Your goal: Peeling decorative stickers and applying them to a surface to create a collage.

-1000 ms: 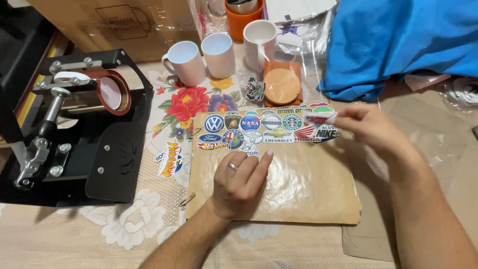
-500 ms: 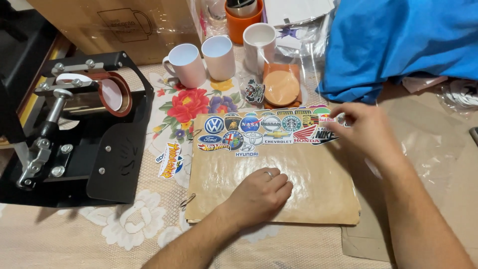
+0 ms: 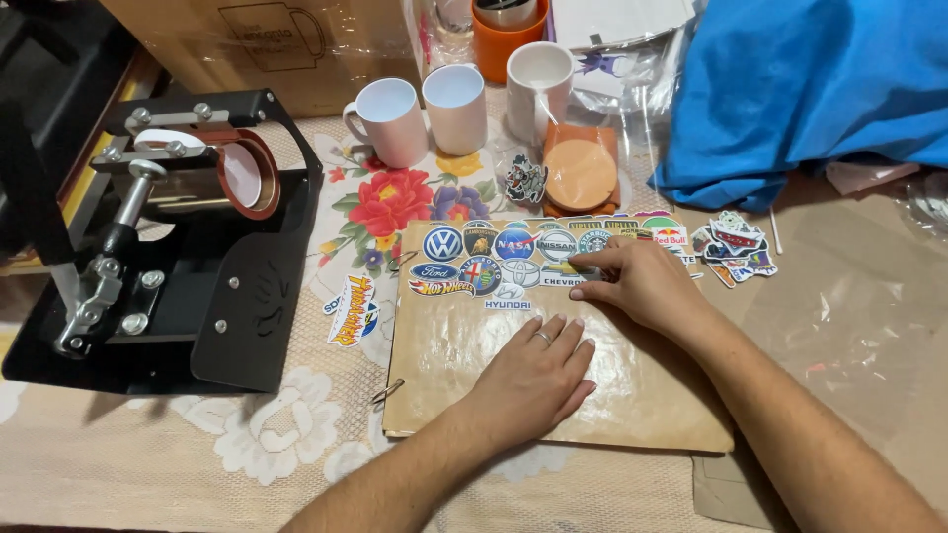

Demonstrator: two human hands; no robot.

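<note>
A tan board (image 3: 474, 355) wrapped in clear film lies in front of me, with several colourful stickers (image 3: 499, 259) stuck in rows along its far edge. My left hand (image 3: 536, 373) rests flat on the middle of the board, fingers together, a ring on one finger. My right hand (image 3: 634, 279) hovers over the sticker rows, its fingertips pinched on a small sticker at the right end of the lower row. A loose pile of stickers (image 3: 733, 247) lies on the table just right of the board.
A black mug heat press (image 3: 168, 247) stands at the left. Three white mugs (image 3: 457, 107) and an orange cup (image 3: 506, 38) stand at the back, with orange coasters (image 3: 581, 176) near them. Blue cloth (image 3: 810, 89) fills the back right. Loose stickers (image 3: 351, 308) lie left of the board.
My right hand has moved left from the loose sticker pile to the rows on the board. My left hand slid down and lies flat mid-board.
</note>
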